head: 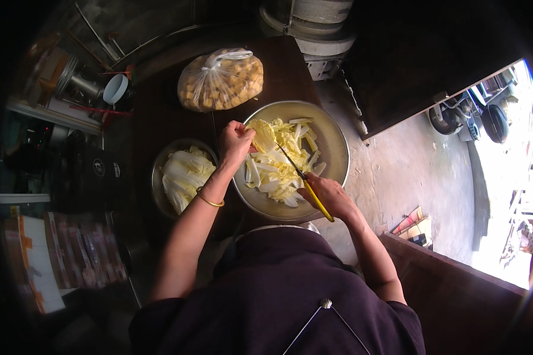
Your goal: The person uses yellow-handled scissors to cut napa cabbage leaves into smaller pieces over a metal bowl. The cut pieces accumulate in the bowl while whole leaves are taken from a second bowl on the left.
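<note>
My left hand (236, 141) pinches a napa cabbage leaf (264, 136) over a wide metal mesh basket (336, 155). In my right hand (331, 193) are scissors with yellow handles (316, 200); their dark blades point up and left, with the tip at the leaf's edge. Cut cabbage pieces (284, 179), pale stems and yellow leaf, lie heaped in the basket beneath both hands. Left of it, a metal bowl (156, 188) holds a larger piece of napa cabbage (186, 175), partly hidden by my left forearm.
A knotted clear plastic bag of golden-brown cubes (222, 82) rests at the back of the dark table (286, 53). Shelves with a light-blue bowl (115, 88) stand at left. An open doorway is at right, near a dark wooden door panel (453, 275). Stacked cardboard (86, 250) lies lower left.
</note>
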The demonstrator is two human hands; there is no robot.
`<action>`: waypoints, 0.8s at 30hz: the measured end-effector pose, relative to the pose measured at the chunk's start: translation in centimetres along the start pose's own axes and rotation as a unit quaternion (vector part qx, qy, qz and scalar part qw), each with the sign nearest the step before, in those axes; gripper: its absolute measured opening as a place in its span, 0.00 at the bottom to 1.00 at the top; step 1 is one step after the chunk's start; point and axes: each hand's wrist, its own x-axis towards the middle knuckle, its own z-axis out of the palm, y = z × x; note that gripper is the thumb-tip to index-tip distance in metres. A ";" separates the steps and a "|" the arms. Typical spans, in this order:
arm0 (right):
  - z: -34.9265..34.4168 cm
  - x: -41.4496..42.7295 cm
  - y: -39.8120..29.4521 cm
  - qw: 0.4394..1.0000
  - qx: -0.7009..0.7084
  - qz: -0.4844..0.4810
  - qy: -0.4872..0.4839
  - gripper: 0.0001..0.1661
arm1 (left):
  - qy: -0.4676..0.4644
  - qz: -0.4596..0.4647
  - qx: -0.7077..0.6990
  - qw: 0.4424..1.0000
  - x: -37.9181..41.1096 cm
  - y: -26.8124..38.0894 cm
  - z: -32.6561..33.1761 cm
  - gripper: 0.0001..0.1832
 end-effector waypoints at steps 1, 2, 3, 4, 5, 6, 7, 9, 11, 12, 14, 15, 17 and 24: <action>0.2 0.3 -0.2 1.000 -0.004 -0.011 -0.001 0.18 | 0.001 0.006 0.008 1.000 -0.2 -0.3 -0.3 0.08; 0.5 0.6 -0.2 1.000 -0.010 -0.019 0.001 0.17 | 0.002 0.011 0.016 1.000 -0.4 -0.5 -0.6 0.08; 0.8 0.9 -0.2 0.999 -0.018 -0.027 0.004 0.17 | 0.000 0.007 0.018 1.000 -0.8 -0.5 -0.7 0.08; 1.1 1.1 -0.1 0.999 -0.024 -0.034 0.008 0.17 | -0.003 0.002 0.021 1.000 -1.3 -0.4 -0.7 0.08; 1.5 1.3 0.0 0.999 -0.029 -0.040 0.013 0.17 | -0.007 -0.002 0.024 1.000 -1.6 -0.3 -0.6 0.08; 1.8 1.4 0.0 0.998 -0.034 -0.048 0.019 0.17 | -0.005 0.002 0.032 0.999 -1.6 -0.6 -0.8 0.09; 1.9 1.4 0.0 0.997 -0.038 -0.054 0.025 0.17 | 0.003 0.010 0.029 1.000 -1.6 -0.8 -1.0 0.09; 1.8 1.1 -0.3 0.998 -0.036 -0.045 0.009 0.17 | 0.020 0.025 0.024 0.999 -1.2 -1.2 -1.4 0.09; 1.6 0.9 -0.7 0.999 -0.034 -0.041 0.000 0.17 | 0.027 0.038 0.038 0.998 -0.5 -2.2 -2.2 0.09; 1.6 0.7 -0.8 0.999 -0.030 -0.039 0.001 0.17 | 0.027 0.045 0.045 0.998 -0.5 -2.0 -2.3 0.10; 1.7 0.7 -0.9 0.999 -0.024 -0.041 0.007 0.17 | 0.004 0.036 0.064 0.997 -1.0 -1.7 -2.2 0.10; 1.9 0.9 -0.9 0.999 -0.021 -0.044 0.013 0.17 | -0.007 0.032 0.073 0.997 -1.4 -1.4 -2.0 0.10; 2.3 1.3 -0.8 0.999 -0.020 -0.043 0.024 0.17 | -0.030 0.017 0.062 0.997 -2.0 -1.0 -1.4 0.11; 2.8 1.3 -1.5 0.999 -0.004 0.000 0.048 0.20 | -0.107 -0.097 -0.037 0.989 -3.7 0.1 -0.4 0.10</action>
